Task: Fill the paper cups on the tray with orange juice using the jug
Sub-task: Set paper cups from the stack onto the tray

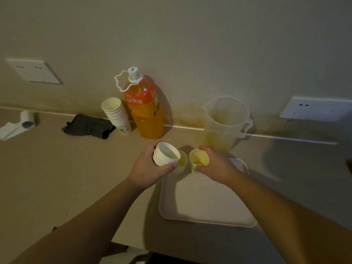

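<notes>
Paper cups nested in a small stack [165,155] sat gripped in the left hand [150,168] — the right hand [215,164] held a cup [199,161] of juice, seemingly over the tray [205,202]; the jug [224,122] stood behind on the surface [57,178].

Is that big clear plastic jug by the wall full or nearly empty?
Nearly empty: the clear plastic jug stands upright with only a shallow yellow layer at its bottom.

Hands [146,166] on cups [165,155] (tray [205,206] beneath)

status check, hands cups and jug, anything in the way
Left hand grips small cup stack; right hand holds juice cup. Second juice cup at tray far edge. Jug behind, untouched. Nothing blocking.
</notes>
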`<state>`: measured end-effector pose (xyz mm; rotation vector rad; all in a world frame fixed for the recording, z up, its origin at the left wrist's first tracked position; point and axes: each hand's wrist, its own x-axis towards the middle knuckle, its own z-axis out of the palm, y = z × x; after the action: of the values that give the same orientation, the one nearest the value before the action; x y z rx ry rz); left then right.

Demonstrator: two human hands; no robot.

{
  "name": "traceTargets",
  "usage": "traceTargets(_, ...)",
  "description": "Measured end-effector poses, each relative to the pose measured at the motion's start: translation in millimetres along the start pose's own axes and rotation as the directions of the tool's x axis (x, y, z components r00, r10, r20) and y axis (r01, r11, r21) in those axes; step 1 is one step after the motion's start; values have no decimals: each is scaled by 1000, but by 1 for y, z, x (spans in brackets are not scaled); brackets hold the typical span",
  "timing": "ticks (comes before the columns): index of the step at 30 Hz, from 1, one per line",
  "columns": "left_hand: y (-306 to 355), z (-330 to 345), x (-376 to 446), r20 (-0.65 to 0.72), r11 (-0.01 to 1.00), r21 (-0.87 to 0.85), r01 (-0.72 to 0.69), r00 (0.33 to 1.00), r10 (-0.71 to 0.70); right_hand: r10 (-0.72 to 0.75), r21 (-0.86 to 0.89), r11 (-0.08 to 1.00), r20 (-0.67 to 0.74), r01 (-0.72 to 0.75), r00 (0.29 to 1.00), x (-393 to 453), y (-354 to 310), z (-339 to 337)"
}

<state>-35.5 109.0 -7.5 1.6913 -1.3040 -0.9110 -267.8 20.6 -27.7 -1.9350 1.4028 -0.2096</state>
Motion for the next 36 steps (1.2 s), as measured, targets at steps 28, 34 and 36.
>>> traceTargets(28,-61,6,-29,335,947,-31,321,896,-293,423,37,906,-92,-421,901,-81,72,6)
traceTargets(34,-61,-13,-24,301,936,-45,349,898,-320,422,56,906,-29,-420,906,-69,43,17)
traceTargets(36,-61,-26,-21,283,933,-36,357,899,-334,404,60,913,4,-404,915,-64,32,24)
